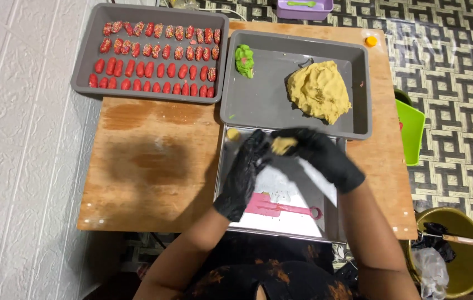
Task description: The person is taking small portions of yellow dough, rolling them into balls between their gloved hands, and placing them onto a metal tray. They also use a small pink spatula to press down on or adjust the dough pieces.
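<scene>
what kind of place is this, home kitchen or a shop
Probably a home food-prep spot, not a shop: a low wooden table on patterned floor matting, a grey tray of red shaped pieces, a lump of yellow dough, and gloved hands shaping a small dough piece.

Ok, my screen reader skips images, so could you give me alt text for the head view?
Two black-gloved hands, left hand and right hand, shape a small piece of yellow dough over a metal tray. Beyond sit a grey tray holding a dough mound and another tray of red pieces.
</scene>
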